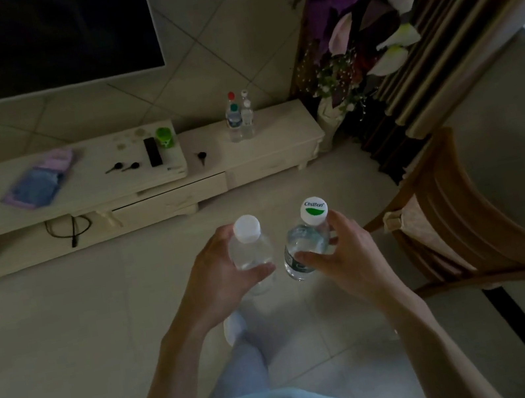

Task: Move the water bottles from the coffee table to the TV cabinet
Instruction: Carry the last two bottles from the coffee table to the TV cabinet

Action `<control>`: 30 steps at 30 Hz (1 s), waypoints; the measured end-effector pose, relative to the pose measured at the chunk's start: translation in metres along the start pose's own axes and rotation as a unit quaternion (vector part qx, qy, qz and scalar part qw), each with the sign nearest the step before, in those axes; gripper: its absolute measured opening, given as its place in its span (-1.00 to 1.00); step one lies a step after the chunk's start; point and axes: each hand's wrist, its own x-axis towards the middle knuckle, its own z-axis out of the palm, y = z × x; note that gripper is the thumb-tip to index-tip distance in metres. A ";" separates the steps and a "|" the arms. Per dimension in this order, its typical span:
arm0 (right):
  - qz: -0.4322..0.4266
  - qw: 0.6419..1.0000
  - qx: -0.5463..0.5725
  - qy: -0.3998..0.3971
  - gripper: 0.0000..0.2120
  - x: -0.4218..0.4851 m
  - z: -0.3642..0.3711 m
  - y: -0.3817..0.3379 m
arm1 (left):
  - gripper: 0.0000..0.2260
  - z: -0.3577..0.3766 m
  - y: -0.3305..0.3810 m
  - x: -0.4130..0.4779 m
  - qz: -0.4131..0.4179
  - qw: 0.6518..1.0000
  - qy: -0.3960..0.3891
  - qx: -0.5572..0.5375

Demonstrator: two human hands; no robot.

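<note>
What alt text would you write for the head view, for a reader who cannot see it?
The left hand holds a white-capped bottle and the right hand a green-logo bottle, both upright over the floor. Ahead, two more bottles stand together on the cabinet below a TV.

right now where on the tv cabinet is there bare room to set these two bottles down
Best patch: the lower right section of the TV cabinet, between the two standing bottles and its right end. A smaller bare strip lies in front of them, right of the lone key. The raised left section is crowded: remote, green cup, two keys, folded cloth.
</note>
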 end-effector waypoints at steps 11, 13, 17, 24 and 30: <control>-0.002 1.000 -0.029 0.010 -0.32 0.157 -0.013 -0.069 | -0.39 -0.070 0.030 0.169 0.041 0.999 -0.023 0.015; 0.000 1.000 -0.022 0.010 -0.32 0.175 -0.012 -0.073 | -0.41 -0.077 0.030 0.188 0.040 0.999 -0.020 0.010; 0.018 1.000 -0.020 -0.012 -0.31 0.211 -0.012 -0.076 | -0.41 -0.075 0.021 0.220 0.013 1.000 -0.022 0.001; 0.011 0.999 -0.014 -0.038 -0.34 0.290 -0.023 -0.061 | -0.40 -0.058 0.030 0.282 -0.024 0.999 -0.027 -0.008; -0.023 0.999 0.002 -0.047 -0.34 0.375 -0.057 -0.054 | -0.36 -0.046 0.067 0.361 -0.020 1.000 -0.001 0.020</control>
